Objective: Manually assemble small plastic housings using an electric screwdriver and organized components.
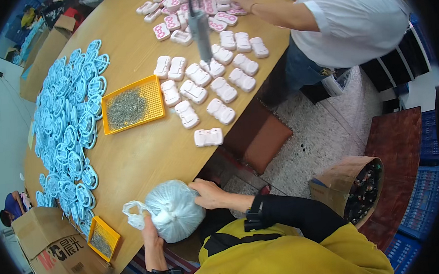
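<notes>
A knotted, translucent plastic bag (176,212) is held by 2 hands at the near edge of the table (140,159); whether it is supported there cannot be told. Its looped handle side is held in the grip of the left hand (151,233), its right side in that of the right hand (209,194). Some fingers are hidden, and the contents are blurred by the plastic. The far hanging tool (201,36) is cut off above.
</notes>
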Demonstrator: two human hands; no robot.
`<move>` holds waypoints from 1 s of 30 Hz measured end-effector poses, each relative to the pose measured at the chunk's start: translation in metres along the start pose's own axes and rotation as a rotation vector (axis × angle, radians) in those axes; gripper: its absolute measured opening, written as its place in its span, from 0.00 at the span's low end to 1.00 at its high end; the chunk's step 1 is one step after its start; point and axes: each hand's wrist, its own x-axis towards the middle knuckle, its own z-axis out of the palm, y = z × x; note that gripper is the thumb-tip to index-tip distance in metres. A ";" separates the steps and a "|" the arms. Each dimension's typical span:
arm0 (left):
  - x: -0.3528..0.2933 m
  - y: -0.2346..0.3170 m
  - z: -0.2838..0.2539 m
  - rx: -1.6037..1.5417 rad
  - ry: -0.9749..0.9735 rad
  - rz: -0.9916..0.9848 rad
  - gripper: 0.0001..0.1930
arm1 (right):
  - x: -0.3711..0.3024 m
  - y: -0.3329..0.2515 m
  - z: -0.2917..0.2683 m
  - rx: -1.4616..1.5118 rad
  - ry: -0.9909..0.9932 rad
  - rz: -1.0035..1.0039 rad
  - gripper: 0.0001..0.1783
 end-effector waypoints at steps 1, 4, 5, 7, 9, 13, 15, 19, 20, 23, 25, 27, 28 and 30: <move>-0.009 -0.002 0.009 0.036 -0.011 0.048 0.26 | -0.013 0.000 -0.006 -0.009 -0.007 0.031 0.19; -0.052 -0.075 0.055 0.072 -0.050 0.106 0.22 | -0.095 0.042 -0.046 -0.049 -0.020 0.067 0.19; -0.073 -0.091 0.075 0.110 -0.091 0.083 0.21 | -0.127 0.052 -0.061 -0.055 -0.003 0.091 0.19; -0.099 -0.131 0.101 0.161 -0.099 0.081 0.21 | -0.191 0.062 -0.095 -0.068 0.046 0.126 0.18; -0.126 -0.162 0.140 0.203 -0.202 -0.030 0.22 | -0.251 0.080 -0.122 -0.087 0.121 0.179 0.17; -0.165 -0.220 0.233 0.318 -0.367 -0.008 0.22 | -0.347 0.132 -0.167 -0.088 0.374 0.203 0.17; -0.197 -0.236 0.292 0.405 -0.457 -0.073 0.24 | -0.394 0.154 -0.199 -0.087 0.448 0.223 0.17; -0.213 -0.288 0.380 0.466 -0.562 0.026 0.24 | -0.453 0.180 -0.261 -0.008 0.584 0.363 0.15; -0.213 -0.295 0.404 0.547 -0.591 0.066 0.24 | -0.461 0.187 -0.277 0.037 0.645 0.387 0.14; -0.209 -0.324 0.476 0.677 -0.645 0.035 0.24 | -0.485 0.215 -0.325 0.104 0.748 0.442 0.13; -0.209 -0.335 0.536 0.725 -0.668 -0.025 0.24 | -0.496 0.234 -0.370 0.132 0.758 0.470 0.14; -0.212 -0.349 0.597 0.840 -0.633 -0.056 0.25 | -0.501 0.257 -0.419 0.165 0.764 0.493 0.14; -0.203 -0.364 0.626 0.876 -0.632 -0.019 0.25 | -0.503 0.270 -0.444 0.139 0.771 0.516 0.14; -0.209 -0.372 0.691 0.882 -0.680 0.022 0.25 | -0.510 0.294 -0.498 0.125 0.763 0.546 0.15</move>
